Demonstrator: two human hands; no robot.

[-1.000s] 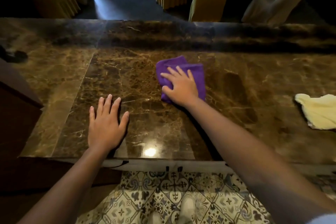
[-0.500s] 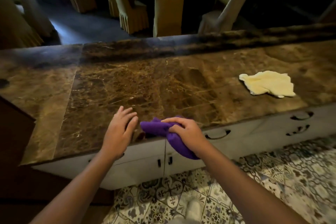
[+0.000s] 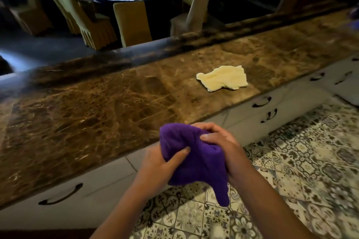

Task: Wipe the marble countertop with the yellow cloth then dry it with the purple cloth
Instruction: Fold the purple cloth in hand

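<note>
The marble countertop (image 3: 93,110) runs across the view, brown with pale gold veining and a darker raised band along its far edge; its surface shines in patches. Below its near edge are white drawer fronts (image 3: 81,186) with dark curved handles.

In front of the counter's near edge, over the patterned floor tiles (image 3: 303,165), both hands hold the purple cloth (image 3: 196,159) bunched between them, off the marble. The left hand (image 3: 157,165) is closed on the cloth's left side, thumb pressed across the front of the fabric. The cloth is a deep violet, soft and thick, crumpled into a rounded mass at the top with one pointed corner hanging down below the hands. The right hand (image 3: 221,139) is clamped on the cloth's upper right, fingers curled over the top of the bundle.

Further right, the yellow cloth (image 3: 223,77) lies on the marble near the counter's near edge, well apart from the hands. It is pale cream-yellow, rumpled and spread roughly flat, with uneven edges.
</note>
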